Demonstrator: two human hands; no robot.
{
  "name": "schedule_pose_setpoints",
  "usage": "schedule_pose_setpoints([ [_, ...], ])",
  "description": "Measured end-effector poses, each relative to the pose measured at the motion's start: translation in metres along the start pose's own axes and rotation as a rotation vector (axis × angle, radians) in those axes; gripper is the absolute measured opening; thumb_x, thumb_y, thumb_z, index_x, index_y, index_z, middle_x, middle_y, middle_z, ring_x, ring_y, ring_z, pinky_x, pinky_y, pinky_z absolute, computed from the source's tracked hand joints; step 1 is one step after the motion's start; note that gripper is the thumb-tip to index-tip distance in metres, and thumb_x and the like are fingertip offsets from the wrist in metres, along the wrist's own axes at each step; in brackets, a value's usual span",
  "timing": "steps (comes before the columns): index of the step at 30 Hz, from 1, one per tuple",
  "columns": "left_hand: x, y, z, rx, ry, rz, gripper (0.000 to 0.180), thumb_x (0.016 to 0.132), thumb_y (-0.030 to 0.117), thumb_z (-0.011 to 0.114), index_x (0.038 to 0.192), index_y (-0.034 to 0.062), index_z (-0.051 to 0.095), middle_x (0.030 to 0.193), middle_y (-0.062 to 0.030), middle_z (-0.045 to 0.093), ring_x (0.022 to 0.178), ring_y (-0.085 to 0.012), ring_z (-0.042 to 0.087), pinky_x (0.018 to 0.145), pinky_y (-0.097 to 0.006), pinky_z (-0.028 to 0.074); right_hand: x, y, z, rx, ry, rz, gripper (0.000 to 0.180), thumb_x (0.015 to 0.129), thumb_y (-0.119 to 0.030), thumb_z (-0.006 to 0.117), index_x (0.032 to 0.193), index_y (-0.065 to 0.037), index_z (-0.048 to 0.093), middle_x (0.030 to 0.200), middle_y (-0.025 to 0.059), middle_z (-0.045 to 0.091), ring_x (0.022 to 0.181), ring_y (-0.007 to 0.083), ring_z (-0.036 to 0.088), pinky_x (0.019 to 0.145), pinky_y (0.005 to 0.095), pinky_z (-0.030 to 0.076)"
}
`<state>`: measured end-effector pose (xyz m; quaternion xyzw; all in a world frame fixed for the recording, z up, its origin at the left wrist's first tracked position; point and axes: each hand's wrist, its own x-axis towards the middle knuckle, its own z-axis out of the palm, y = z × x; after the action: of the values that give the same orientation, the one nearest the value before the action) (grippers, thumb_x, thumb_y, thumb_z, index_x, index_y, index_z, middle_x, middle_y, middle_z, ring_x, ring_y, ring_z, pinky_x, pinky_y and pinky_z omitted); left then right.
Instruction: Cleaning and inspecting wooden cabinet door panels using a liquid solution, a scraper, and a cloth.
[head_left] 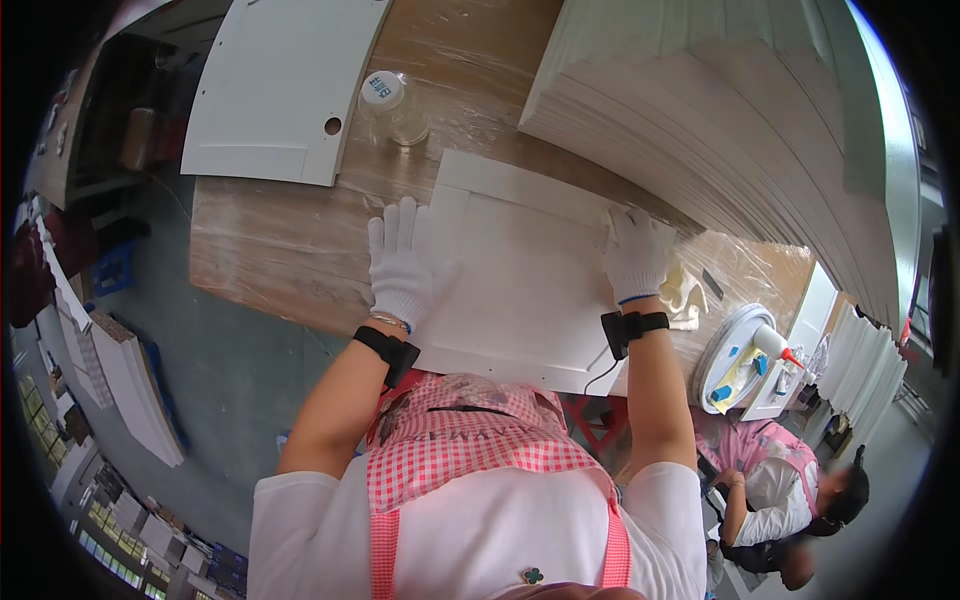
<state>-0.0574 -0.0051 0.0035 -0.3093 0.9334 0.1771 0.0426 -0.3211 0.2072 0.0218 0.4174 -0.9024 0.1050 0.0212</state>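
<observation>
A white framed door panel (pixel 530 270) lies flat on the table in front of me, its near edge close to my apron. My left hand (pixel 402 262), in a white knit glove, rests at the panel's left side with its fingers stretched out. Near the panel's far right corner is my right hand (pixel 636 258), gloved the same way. Its fingers are curled down against the panel's frame, and whatever is under them is hidden. A crumpled cream cloth (pixel 684 295) lies just right of that hand.
A second white panel (pixel 275 90) with a round hole lies far left, beside a clear jar with a white lid (pixel 398 105). Tall stacked white panels (pixel 700 130) stand far right. A round white lid (pixel 728 350) carries a glue bottle (pixel 770 342). Another person (pixel 775 480) sits at lower right.
</observation>
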Motion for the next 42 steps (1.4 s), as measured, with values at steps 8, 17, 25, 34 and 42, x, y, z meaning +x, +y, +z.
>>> schedule_pose_setpoints([
  [8, 0.003, 0.004, -0.004, -0.036, -0.024, -0.014, 0.093, 0.083, 0.052, 0.066, 0.153, 0.0007, 0.034, 0.161, -0.0217, 0.028, 0.151, -0.0400, 0.019, 0.124, -0.054, 0.008, 0.014, -0.030, -0.001, -0.100, -0.060, -0.062, 0.011, 0.087, -0.020, 0.062, 0.096, -0.017, 0.066, 0.093, 0.0055, 0.064, 0.085, 0.0280, 0.066, 0.065, 0.0429, 0.056],
  [17, 0.002, 0.001, -0.004, -0.055, 0.024, 0.012, 0.094, 0.082, 0.052, 0.067, 0.152, -0.0010, 0.035, 0.161, -0.0219, 0.029, 0.151, -0.0405, 0.020, 0.123, -0.055, 0.009, 0.014, -0.028, 0.003, -0.061, -0.048, -0.045, 0.008, 0.087, -0.019, 0.062, 0.093, -0.016, 0.067, 0.094, 0.0067, 0.065, 0.085, 0.0296, 0.066, 0.069, 0.0433, 0.055],
  [25, -0.001, -0.001, 0.003, -0.043, 0.072, 0.036, 0.094, 0.081, 0.052, 0.069, 0.151, -0.0010, 0.036, 0.160, -0.0214, 0.030, 0.150, -0.0400, 0.022, 0.123, -0.055, 0.010, 0.011, -0.031, 0.026, 0.031, 0.032, -0.019, 0.009, 0.091, -0.022, 0.061, 0.093, -0.015, 0.067, 0.092, 0.0090, 0.065, 0.084, 0.0314, 0.067, 0.069, 0.0456, 0.055],
  [34, 0.002, 0.003, -0.001, -0.033, 0.032, 0.019, 0.095, 0.080, 0.050, 0.071, 0.151, -0.0013, 0.036, 0.160, -0.0210, 0.031, 0.150, -0.0400, 0.022, 0.123, -0.055, 0.011, 0.029, -0.042, 0.021, -0.026, -0.095, 0.263, 0.024, 0.093, -0.035, 0.060, 0.092, -0.011, 0.066, 0.090, 0.0126, 0.066, 0.084, 0.0369, 0.066, 0.070, 0.0485, 0.054],
  [42, 0.002, 0.001, -0.001, -0.082, 0.043, 0.035, 0.094, 0.080, 0.052, 0.069, 0.151, -0.0010, 0.036, 0.161, -0.0216, 0.029, 0.151, -0.0403, 0.020, 0.123, -0.056, 0.009, 0.034, -0.042, 0.023, 0.028, -0.139, 0.278, 0.027, 0.090, -0.035, 0.061, 0.091, -0.009, 0.062, 0.094, 0.0143, 0.066, 0.087, 0.0394, 0.066, 0.076, 0.0489, 0.053],
])
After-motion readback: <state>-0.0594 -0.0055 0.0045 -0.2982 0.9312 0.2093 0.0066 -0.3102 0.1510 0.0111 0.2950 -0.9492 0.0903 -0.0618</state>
